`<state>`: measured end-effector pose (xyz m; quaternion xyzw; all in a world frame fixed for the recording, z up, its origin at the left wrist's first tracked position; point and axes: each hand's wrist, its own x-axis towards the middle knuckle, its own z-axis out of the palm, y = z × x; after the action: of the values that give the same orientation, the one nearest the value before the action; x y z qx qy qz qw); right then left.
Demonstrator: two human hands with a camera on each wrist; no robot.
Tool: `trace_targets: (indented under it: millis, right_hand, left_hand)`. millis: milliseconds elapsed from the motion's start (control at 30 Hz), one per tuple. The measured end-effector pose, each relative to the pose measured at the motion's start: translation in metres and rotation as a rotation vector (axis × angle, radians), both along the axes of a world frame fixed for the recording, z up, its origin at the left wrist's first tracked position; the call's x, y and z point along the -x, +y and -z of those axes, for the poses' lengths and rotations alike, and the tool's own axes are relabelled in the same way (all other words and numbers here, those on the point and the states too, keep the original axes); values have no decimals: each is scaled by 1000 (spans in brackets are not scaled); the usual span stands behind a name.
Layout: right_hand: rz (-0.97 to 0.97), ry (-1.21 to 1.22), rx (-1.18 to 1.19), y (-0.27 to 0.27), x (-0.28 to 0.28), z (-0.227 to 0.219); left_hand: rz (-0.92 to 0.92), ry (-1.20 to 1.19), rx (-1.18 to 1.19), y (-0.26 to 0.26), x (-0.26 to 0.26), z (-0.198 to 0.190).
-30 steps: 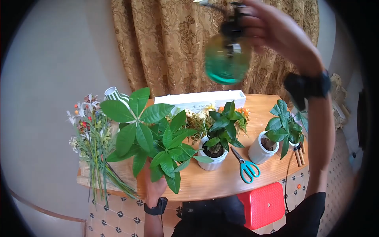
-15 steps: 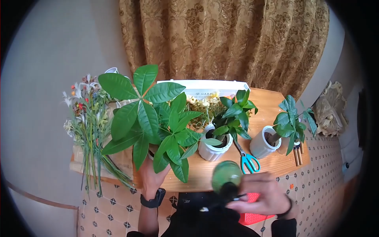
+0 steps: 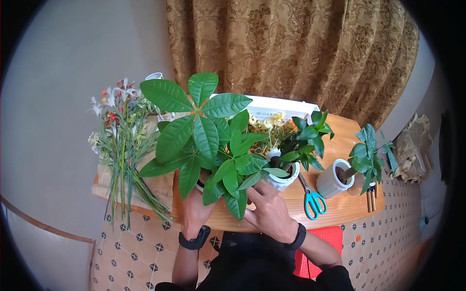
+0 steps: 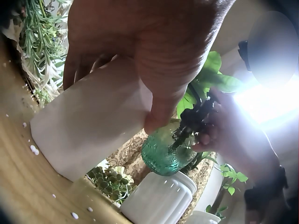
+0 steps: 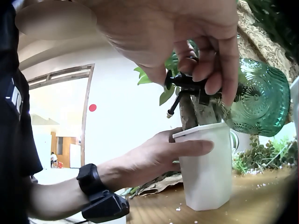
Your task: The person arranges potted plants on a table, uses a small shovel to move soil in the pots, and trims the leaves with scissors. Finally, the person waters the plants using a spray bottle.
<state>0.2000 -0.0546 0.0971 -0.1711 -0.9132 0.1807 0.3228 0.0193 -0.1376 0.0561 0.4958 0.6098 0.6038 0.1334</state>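
Note:
My left hand (image 3: 198, 208) grips a white pot (image 5: 205, 175) near its rim, thumb along the near side. From this pot grows a plant with broad green leaves (image 3: 206, 138), which hide most of the pot in the head view. My right hand (image 3: 273, 213) holds a green glass spray bottle (image 5: 261, 100) by its black pump head. In the right wrist view the bottle lies tilted on its side, with its thin black nozzle (image 5: 174, 106) beside the stems just above the pot's rim. Foliage covers the bottle in the head view.
Two more white potted plants, one in the middle (image 3: 284, 180) and one at right (image 3: 334, 179), stand on the wooden table. Teal-handled scissors (image 3: 314, 201) lie between them. Cut flowers (image 3: 121, 140) spread at left; a white box (image 3: 272, 104) is behind. Small wooden-handled tools (image 3: 371, 199) lie at right.
My right hand has brought the spray bottle down from high in front of the curtain, past the table's front edge, to the large plant. My left hand has stayed at its pot.

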Motion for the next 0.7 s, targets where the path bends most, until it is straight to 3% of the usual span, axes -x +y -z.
trace_targets:
  millis: [233, 500, 700]
  right_hand:
    - [-28, 58, -101, 10, 16, -1]
    - [-42, -21, -176, 27, 13, -1]
    - [-14, -36, -257, 29, 9, 2]
  left_hand:
    - [-72, 17, 27, 0, 0, 10]
    - [-80, 226, -15, 1, 1, 4]
    - [-178, 185, -13, 6, -3, 17]
